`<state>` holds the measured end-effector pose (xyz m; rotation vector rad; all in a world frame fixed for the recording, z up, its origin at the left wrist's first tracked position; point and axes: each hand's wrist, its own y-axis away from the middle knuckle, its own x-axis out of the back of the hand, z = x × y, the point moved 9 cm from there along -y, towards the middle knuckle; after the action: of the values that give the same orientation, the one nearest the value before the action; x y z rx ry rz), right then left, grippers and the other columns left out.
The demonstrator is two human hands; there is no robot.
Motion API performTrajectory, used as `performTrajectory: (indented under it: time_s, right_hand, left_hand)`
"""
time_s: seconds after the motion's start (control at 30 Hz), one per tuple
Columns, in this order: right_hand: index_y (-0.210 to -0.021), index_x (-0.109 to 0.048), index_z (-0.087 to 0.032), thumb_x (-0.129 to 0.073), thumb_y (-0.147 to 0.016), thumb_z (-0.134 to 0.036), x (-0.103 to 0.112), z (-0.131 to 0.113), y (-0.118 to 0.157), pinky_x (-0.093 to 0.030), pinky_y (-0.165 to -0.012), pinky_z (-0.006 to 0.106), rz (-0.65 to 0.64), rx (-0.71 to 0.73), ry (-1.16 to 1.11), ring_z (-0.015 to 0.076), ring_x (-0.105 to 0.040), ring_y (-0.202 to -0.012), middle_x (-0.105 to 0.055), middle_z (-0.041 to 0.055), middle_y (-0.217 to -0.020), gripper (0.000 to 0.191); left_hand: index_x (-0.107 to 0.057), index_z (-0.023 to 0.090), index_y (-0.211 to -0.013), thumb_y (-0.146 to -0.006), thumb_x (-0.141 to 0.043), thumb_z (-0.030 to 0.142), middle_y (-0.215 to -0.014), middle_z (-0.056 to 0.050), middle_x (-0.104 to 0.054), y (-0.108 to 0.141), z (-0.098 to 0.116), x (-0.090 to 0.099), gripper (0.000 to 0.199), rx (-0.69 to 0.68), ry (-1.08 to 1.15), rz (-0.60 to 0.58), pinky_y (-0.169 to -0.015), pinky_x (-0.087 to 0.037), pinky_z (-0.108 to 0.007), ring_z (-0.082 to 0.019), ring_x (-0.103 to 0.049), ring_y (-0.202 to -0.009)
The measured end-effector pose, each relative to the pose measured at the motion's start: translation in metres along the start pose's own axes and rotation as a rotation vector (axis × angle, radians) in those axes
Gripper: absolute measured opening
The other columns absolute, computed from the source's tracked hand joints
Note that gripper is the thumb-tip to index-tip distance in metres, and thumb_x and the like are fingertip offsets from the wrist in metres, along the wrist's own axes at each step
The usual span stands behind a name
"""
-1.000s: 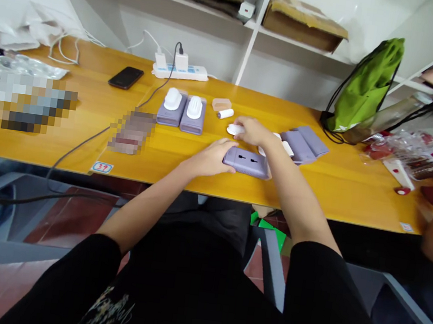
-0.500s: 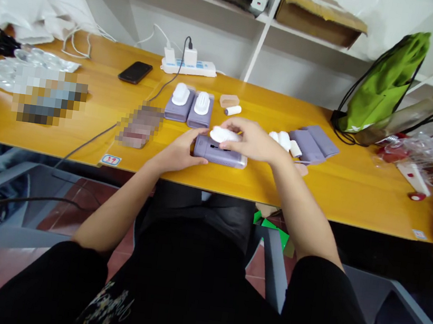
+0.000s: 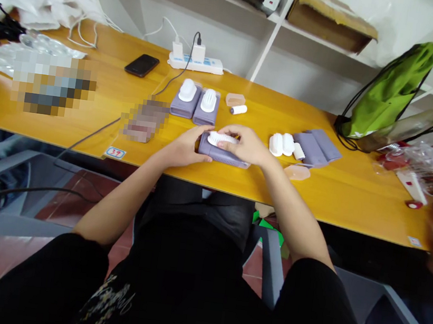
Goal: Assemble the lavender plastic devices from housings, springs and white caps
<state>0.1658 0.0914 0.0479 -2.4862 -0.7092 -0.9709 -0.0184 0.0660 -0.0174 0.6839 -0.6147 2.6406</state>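
My left hand (image 3: 185, 149) grips the left end of a purple case (image 3: 221, 155) lying on the table, thumb at its near side and fingers at the far side. My right hand (image 3: 245, 144) is closed on a white ribbed oval piece (image 3: 216, 138), which sits against the top of that case; the fingers hide part of it. Behind them stand two more purple cases (image 3: 184, 107), each topped with a white piece (image 3: 208, 100). To the right, several white pieces (image 3: 282, 144) lie beside flat purple parts (image 3: 317, 147).
A small white cylinder (image 3: 238, 109) and a clear cover (image 3: 235, 99) lie behind my hands, another clear cover (image 3: 297, 172) to the right. A phone (image 3: 142, 65), power strip (image 3: 197, 64), cable, green bag (image 3: 393, 95) and plastic packaging line the table. Other people sit at both sides.
My right hand has lowered the white ribbed piece onto the purple case, covering the dark slot seen on its top. My left hand keeps its hold. The view has shifted slightly.
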Motion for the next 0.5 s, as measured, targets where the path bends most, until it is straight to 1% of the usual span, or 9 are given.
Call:
performTrajectory:
  time_s: [0.07, 0.13, 0.23, 0.3, 0.37, 0.43, 0.5]
  right_hand:
    - [-0.121, -0.088, -0.021, -0.082, -0.100, -0.053, 0.000, 0.005, -0.005, -0.060, -0.096, 0.043, -0.059, -0.024, -0.045, 0.0285, -0.077, -0.103, -0.089, 0.0087, -0.114, 0.039]
    - [-0.117, -0.087, -0.021, -0.080, -0.103, -0.060, 0.002, 0.009, -0.012, -0.057, -0.088, 0.039, -0.104, -0.029, -0.058, 0.0249, -0.072, -0.094, -0.087, 0.0069, -0.105, 0.042]
    - [-0.107, -0.086, -0.022, -0.078, -0.104, -0.064, 0.007, 0.013, -0.020, -0.056, -0.084, 0.037, -0.118, -0.029, -0.076, 0.0227, -0.069, -0.090, -0.084, 0.0052, -0.099, 0.043]
    - [-0.104, -0.086, -0.022, -0.078, -0.104, -0.063, 0.009, 0.014, -0.022, -0.057, -0.085, 0.037, -0.118, -0.033, -0.099, 0.0228, -0.070, -0.091, -0.084, 0.0055, -0.098, 0.042]
    - [-0.108, -0.087, -0.021, -0.079, -0.103, -0.063, 0.006, 0.012, -0.020, -0.058, -0.086, 0.038, -0.122, -0.032, -0.123, 0.0233, -0.071, -0.092, -0.087, 0.0068, -0.103, 0.043]
    - [-0.116, -0.089, -0.020, -0.079, -0.103, -0.062, 0.001, 0.009, -0.016, -0.059, -0.091, 0.039, -0.114, -0.025, -0.137, 0.0243, -0.074, -0.096, -0.090, 0.0083, -0.110, 0.045]
    - [-0.120, -0.090, -0.020, -0.080, -0.102, -0.057, -0.001, 0.006, -0.009, -0.060, -0.100, 0.043, -0.061, -0.018, -0.110, 0.0267, -0.077, -0.104, -0.092, 0.0094, -0.118, 0.043]
  left_hand:
    - [-0.056, 0.017, -0.177, -0.088, -0.099, 0.051, -0.182, -0.024, -0.063, 0.000, 0.001, 0.000, 0.105, -0.006, -0.002, 0.001, -0.148, -0.045, -0.059, -0.043, -0.061, -0.171]
    - [-0.056, 0.017, -0.177, -0.088, -0.099, 0.050, -0.182, -0.024, -0.063, 0.000, 0.000, 0.000, 0.104, -0.004, 0.005, 0.001, -0.148, -0.045, -0.060, -0.043, -0.061, -0.171]
    - [-0.055, 0.020, -0.179, -0.088, -0.100, 0.050, -0.184, -0.024, -0.061, 0.000, -0.003, 0.000, 0.106, 0.018, 0.004, -0.001, -0.147, -0.046, -0.063, -0.044, -0.060, -0.171]
    - [-0.054, 0.021, -0.180, -0.088, -0.101, 0.050, -0.185, -0.024, -0.060, 0.000, -0.004, 0.000, 0.106, 0.027, -0.002, -0.006, -0.146, -0.048, -0.063, -0.044, -0.061, -0.171]
    - [-0.055, 0.022, -0.179, -0.088, -0.101, 0.049, -0.184, -0.024, -0.061, -0.001, -0.004, 0.000, 0.106, 0.023, -0.011, -0.007, -0.145, -0.049, -0.062, -0.043, -0.063, -0.169]
    - [-0.055, 0.021, -0.179, -0.088, -0.101, 0.051, -0.184, -0.023, -0.062, -0.001, -0.004, 0.000, 0.106, 0.018, -0.024, -0.008, -0.146, -0.049, -0.061, -0.043, -0.063, -0.169]
    - [-0.056, 0.021, -0.179, -0.088, -0.101, 0.055, -0.185, -0.023, -0.061, -0.001, -0.005, 0.000, 0.108, 0.020, -0.029, -0.005, -0.147, -0.047, -0.062, -0.044, -0.061, -0.170]
